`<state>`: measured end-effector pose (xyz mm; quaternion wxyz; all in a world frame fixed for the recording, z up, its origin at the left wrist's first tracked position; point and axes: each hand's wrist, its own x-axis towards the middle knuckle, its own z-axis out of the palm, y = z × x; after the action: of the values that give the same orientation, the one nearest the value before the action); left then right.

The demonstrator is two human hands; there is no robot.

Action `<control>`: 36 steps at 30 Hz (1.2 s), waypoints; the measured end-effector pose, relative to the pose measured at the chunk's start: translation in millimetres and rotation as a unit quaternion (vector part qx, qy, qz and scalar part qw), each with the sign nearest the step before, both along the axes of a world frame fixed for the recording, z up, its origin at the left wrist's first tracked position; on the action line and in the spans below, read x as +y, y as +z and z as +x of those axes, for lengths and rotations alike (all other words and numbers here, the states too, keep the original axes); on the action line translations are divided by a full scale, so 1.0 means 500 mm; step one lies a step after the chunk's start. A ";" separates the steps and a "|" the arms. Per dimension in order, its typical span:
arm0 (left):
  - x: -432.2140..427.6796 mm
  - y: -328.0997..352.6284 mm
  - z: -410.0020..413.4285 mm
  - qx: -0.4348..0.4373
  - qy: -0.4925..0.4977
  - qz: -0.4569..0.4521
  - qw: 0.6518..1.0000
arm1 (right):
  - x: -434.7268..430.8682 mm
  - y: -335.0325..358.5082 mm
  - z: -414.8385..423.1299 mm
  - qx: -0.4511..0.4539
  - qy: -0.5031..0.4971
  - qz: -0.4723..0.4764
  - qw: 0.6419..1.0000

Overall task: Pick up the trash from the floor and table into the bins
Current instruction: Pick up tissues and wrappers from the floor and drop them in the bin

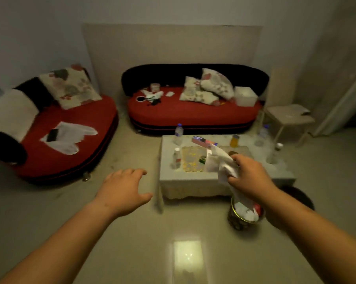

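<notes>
My right hand (249, 175) is shut on a bunch of crumpled white paper (224, 160) and holds it above a small round bin (237, 221) on the floor. That bin holds white paper and something red. My left hand (125, 186) hovers open, palm down, over the floor left of the low table (281, 171). On the table stand three clear plastic bottles (178, 133), an orange-filled jar (234, 141), a flat colourful box (202, 141) and a yellow patterned mat (192, 161). A dark second bin (300, 196) shows behind my right forearm.
Two red sofas stand beyond: the left sofa (70, 152) carries a white plastic bag with a dark object, the far sofa (193, 112) carries cushions, small scraps and a white box. A small stool (287, 117) and a bottle stand at right. The floor is glossy tile.
</notes>
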<state>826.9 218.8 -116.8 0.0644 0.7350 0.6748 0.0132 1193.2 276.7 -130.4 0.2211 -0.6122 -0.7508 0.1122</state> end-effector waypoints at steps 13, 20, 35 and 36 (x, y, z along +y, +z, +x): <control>0.267 -0.084 0.666 -0.010 -0.222 -0.034 0.974 | -0.012 -0.127 0.552 0.014 -0.173 -0.066 0.983; 0.442 -0.174 0.785 0.014 -0.273 -0.075 0.959 | 0.116 -0.216 0.597 0.054 -0.190 -0.085 0.977; 0.815 -0.511 0.974 0.035 -0.335 -0.147 0.930 | 0.430 -0.585 0.693 0.092 -0.248 -0.174 0.949; 0.824 -0.549 0.980 0.039 -0.333 -0.151 0.930 | 0.445 -0.628 0.701 0.097 -0.248 -0.182 0.947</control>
<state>1316.8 631.0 -391.6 0.1486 0.8990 0.3873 -0.1401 1543.7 499.0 -444.5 0.1984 -0.7953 -0.5169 0.2469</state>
